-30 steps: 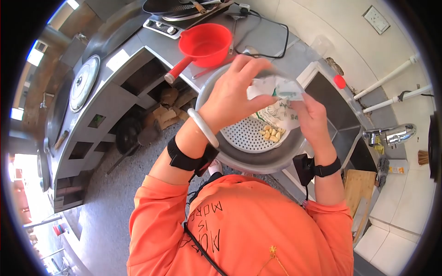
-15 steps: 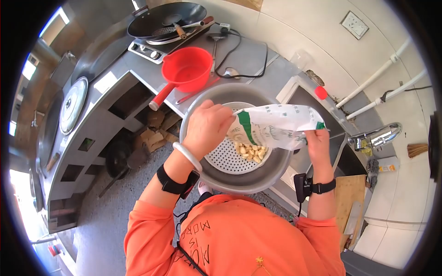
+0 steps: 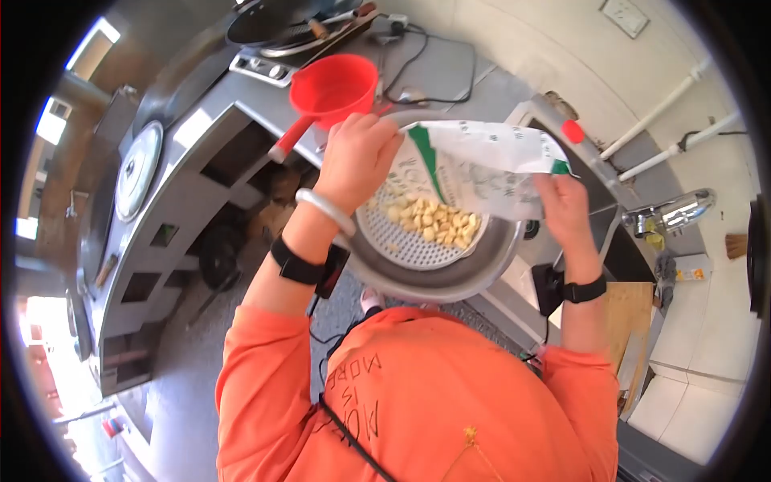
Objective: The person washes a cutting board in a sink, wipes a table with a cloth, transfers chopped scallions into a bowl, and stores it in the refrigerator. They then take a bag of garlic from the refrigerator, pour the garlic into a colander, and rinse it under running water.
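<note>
By the tabletop [image 3: 440,63] edge, left hand [image 3: 359,161] and right hand [image 3: 569,210] clamp the bag's [image 3: 482,173] opposite ends, presumably to steady it above the strainer [image 3: 422,259].

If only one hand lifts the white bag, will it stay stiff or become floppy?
Probably floppy: the bag looks thin and creased. It may be fairly light, since many cloves already lie in the colander, though what remains inside is hidden.
</note>
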Demonstrator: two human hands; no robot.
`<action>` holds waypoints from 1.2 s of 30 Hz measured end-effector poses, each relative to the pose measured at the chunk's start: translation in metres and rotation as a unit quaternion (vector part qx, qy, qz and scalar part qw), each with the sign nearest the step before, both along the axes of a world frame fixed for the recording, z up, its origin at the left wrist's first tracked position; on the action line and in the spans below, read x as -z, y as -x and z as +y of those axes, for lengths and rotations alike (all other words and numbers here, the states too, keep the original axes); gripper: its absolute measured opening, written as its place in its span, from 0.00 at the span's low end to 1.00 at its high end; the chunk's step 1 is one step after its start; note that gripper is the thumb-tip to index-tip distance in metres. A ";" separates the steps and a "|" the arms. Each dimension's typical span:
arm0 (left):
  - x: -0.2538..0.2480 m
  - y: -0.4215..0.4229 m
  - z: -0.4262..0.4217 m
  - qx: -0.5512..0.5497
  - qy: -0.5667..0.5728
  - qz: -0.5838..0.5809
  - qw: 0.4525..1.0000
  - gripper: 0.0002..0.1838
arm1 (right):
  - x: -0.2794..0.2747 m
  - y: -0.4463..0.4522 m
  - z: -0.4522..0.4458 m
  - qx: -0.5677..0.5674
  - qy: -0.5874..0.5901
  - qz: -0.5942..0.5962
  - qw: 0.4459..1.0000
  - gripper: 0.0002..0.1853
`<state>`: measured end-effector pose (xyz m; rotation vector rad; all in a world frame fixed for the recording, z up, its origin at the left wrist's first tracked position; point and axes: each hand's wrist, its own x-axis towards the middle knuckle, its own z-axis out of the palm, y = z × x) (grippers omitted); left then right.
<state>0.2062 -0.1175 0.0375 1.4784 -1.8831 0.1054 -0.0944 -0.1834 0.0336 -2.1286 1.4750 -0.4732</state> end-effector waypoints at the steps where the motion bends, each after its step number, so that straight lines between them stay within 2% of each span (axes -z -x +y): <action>1: -0.004 -0.001 0.003 -0.011 0.001 -0.005 1.000 0.04 | 0.003 -0.001 0.003 -0.020 0.041 -0.165 0.985 0.14; 2: -0.011 -0.003 0.004 -0.011 0.046 -0.004 0.999 0.04 | 0.005 -0.004 0.005 -0.038 0.084 -0.328 0.940 0.13; 3: -0.011 -0.002 0.008 -0.007 0.081 0.002 0.997 0.04 | -0.009 -0.011 0.011 -0.053 0.093 -0.365 0.925 0.12; 4: -0.006 -0.004 0.013 -0.011 0.072 0.006 0.997 0.04 | -0.013 -0.012 0.016 -0.053 0.083 -0.362 0.927 0.12; 5: 0.000 -0.007 0.012 -0.024 0.033 0.016 0.999 0.04 | -0.017 -0.013 0.015 -0.056 0.105 -0.218 0.969 0.12; 6: 0.002 -0.010 0.009 -0.036 0.002 0.024 0.999 0.04 | -0.022 -0.015 0.011 -0.060 0.133 -0.071 0.987 0.13; 7: 0.003 -0.012 0.012 -0.036 0.004 0.037 0.999 0.04 | -0.022 -0.019 0.010 -0.060 0.213 -0.131 0.966 0.12; 8: 0.004 -0.016 0.009 -0.040 0.009 0.034 0.999 0.04 | -0.029 -0.025 0.007 -0.065 0.218 -0.134 0.964 0.12; 10: 0.010 -0.012 0.018 -0.052 0.000 0.042 0.998 0.06 | -0.044 -0.031 0.020 -0.043 0.133 -0.158 0.977 0.09; 11: 0.013 -0.011 0.021 -0.061 0.000 0.069 0.996 0.09 | -0.033 -0.030 0.012 -0.073 0.157 -0.233 0.957 0.08; 13: 0.010 -0.014 0.023 -0.078 0.008 0.092 0.993 0.11 | -0.035 -0.017 0.003 -0.058 0.149 -0.250 0.955 0.10; 15: 0.017 -0.014 0.036 -0.090 -0.007 0.120 0.989 0.12 | -0.035 -0.006 0.007 -0.057 0.119 -0.187 0.973 0.13; 16: 0.020 -0.017 0.039 -0.110 -0.042 0.148 0.982 0.13 | -0.032 -0.004 0.008 -0.055 0.119 -0.187 0.973 0.13; 18: 0.027 -0.023 0.039 -0.130 -0.072 0.176 0.973 0.15 | -0.025 -0.001 0.008 0.057 0.126 -0.311 0.940 0.15; 19: 0.035 -0.025 0.042 -0.153 -0.179 0.171 0.957 0.17 | -0.028 0.011 0.008 0.085 0.161 -0.253 0.950 0.14; 20: 0.044 -0.026 0.042 -0.173 -0.283 0.163 0.929 0.18 | -0.019 0.026 0.005 0.086 0.160 -0.253 0.950 0.14; 21: 0.054 -0.026 0.041 -0.173 -0.284 0.162 0.929 0.18 | -0.003 0.041 0.001 0.122 0.105 -0.359 0.919 0.12; 22: 0.064 -0.026 0.036 -0.182 -0.331 0.095 0.921 0.20 | 0.002 0.046 0.004 0.157 0.049 -0.459 0.873 0.12; 23: 0.073 -0.025 0.030 -0.189 -0.376 0.028 0.907 0.22 | 0.005 0.050 0.012 0.179 0.010 -0.507 0.843 0.13; 24: 0.078 -0.025 0.021 -0.187 -0.375 0.026 0.908 0.22 | 0.011 0.059 0.019 0.181 0.011 -0.507 0.842 0.13; 26: 0.089 -0.021 0.006 -0.178 -0.460 0.012 0.870 0.23 | 0.034 0.086 0.030 0.245 -0.045 -0.540 0.804 0.16; 27: 0.101 -0.019 0.002 -0.228 -0.448 0.026 0.864 0.20 | 0.044 0.101 0.039 0.248 -0.043 -0.542 0.802 0.16; 28: 0.114 -0.023 -0.005 -0.225 -0.446 0.022 0.866 0.20 | 0.053 0.118 0.048 0.265 -0.059 -0.566 0.778 0.17; 30: 0.134 -0.041 -0.017 -0.174 -0.489 -0.082 0.851 0.16 | 0.063 0.139 0.069 0.290 -0.068 -0.593 0.748 0.18; 31: 0.127 -0.043 -0.014 -0.174 -0.449 -0.055 0.875 0.16 | 0.066 0.148 0.080 0.335 -0.087 -0.606 0.716 0.19; 32: 0.121 -0.045 -0.010 -0.177 -0.437 0.042 0.881 0.15 | 0.071 0.160 0.093 0.383 -0.102 -0.618 0.679 0.20; 33: 0.114 -0.047 -0.006 -0.187 -0.492 0.242 0.815 0.14 | 0.097 0.183 0.100 0.407 -0.096 -0.619 0.665 0.21; 34: 0.112 -0.049 0.002 -0.130 -0.443 0.395 0.794 0.14 | 0.127 0.206 0.110 0.427 -0.079 -0.620 0.654 0.21; 35: 0.096 -0.045 0.010 -0.075 -0.427 0.472 0.767 0.14 | 0.157 0.228 0.124 0.438 -0.087 -0.590 0.672 0.21; 36: 0.096 -0.050 0.011 -0.079 -0.423 0.415 0.802 0.11 | 0.177 0.244 0.139 0.447 -0.095 -0.562 0.690 0.21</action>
